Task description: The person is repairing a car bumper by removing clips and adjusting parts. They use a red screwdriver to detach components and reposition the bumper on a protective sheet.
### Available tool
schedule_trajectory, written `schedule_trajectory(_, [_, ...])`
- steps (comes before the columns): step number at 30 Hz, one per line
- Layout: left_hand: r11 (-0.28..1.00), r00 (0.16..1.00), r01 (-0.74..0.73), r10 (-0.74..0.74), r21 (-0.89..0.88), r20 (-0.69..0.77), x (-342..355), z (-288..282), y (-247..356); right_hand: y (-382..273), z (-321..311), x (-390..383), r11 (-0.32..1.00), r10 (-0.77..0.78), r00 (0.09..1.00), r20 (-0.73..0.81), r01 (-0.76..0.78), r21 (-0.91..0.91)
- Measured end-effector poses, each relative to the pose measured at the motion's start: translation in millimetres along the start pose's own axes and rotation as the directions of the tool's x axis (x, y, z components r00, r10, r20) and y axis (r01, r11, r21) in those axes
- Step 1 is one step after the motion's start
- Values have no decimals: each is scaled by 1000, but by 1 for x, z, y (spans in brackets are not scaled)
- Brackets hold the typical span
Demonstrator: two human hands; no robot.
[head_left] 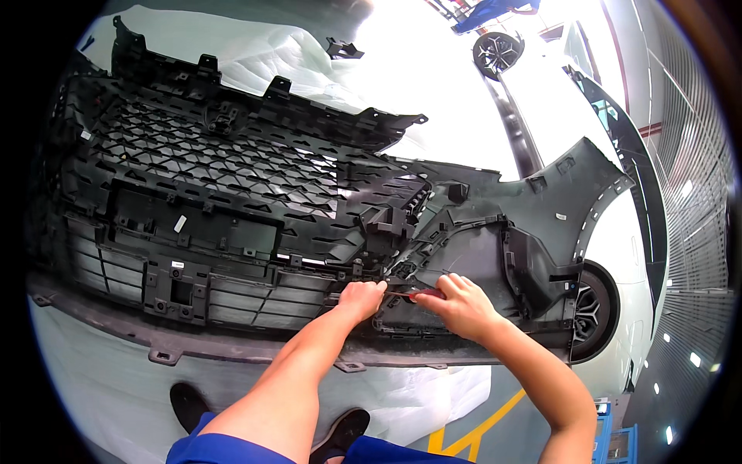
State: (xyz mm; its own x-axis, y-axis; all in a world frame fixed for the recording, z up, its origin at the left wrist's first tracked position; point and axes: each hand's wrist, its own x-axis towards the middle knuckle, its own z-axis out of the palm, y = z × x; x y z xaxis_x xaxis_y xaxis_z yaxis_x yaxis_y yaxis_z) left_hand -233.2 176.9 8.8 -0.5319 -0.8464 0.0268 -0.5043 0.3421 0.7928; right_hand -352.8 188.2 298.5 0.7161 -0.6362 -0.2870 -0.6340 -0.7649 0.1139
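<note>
A large black front bumper (541, 209) lies inner side up, with a honeycomb grille (216, 155) and a lower slatted mesh (255, 301). My right hand (452, 305) is closed round the red handle of a screwdriver (430, 295), whose thin shaft points left into the joint right of the lower mesh. My left hand (362, 298) is closed at that joint, thumb and fingers by the shaft's end; what it pinches, if anything, is too small to make out.
Pale protective sheeting (263, 46) lies around the bumper. A white car with a spoked wheel (587, 309) stands at the right. Another wheel (497, 56) and a person in blue (487, 11) are at the top. My shoes and yellow floor lines (487, 421) show below.
</note>
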Motion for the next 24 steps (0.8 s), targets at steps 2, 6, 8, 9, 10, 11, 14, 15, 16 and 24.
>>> schedule_trajectory(2, [1000,1000,-9,9,-1,-7,-1,2,0,-12,5,3,830,475,875,100,-482,280])
schedule_trajectory(6, [1000,1000,-10,10,6,28,-2,-2,5,-6,16,-6,828,518,850,92,-526,195])
schedule_trajectory(8, [1000,1000,2,-2,-8,18,-2,-1,5,-3,2,-7,992,91,996,-2,-90,-86])
schedule_trajectory(9, [1000,1000,8,-8,-4,24,-2,-1,5,-4,1,-7,993,106,994,-27,-107,-42])
schedule_trajectory(10, [1000,999,13,-13,0,31,-3,-1,3,-6,2,-5,992,123,991,-51,-123,3])
schedule_trajectory(11, [1000,999,15,-16,5,35,-2,-1,2,-9,2,-3,989,142,987,-76,-138,45])
schedule_trajectory(14, [1000,999,22,-21,-13,44,0,1,2,-2,6,2,713,627,722,294,-683,158])
schedule_trajectory(15, [1000,999,21,-20,-19,46,0,1,3,2,8,3,556,696,539,475,-823,118])
schedule_trajectory(16, [999,999,18,-17,-32,37,0,1,4,-2,9,1,560,722,543,428,-822,99])
schedule_trajectory(24, [997,999,38,-36,-61,41,-5,-3,2,-17,13,-5,820,515,857,19,-499,282])
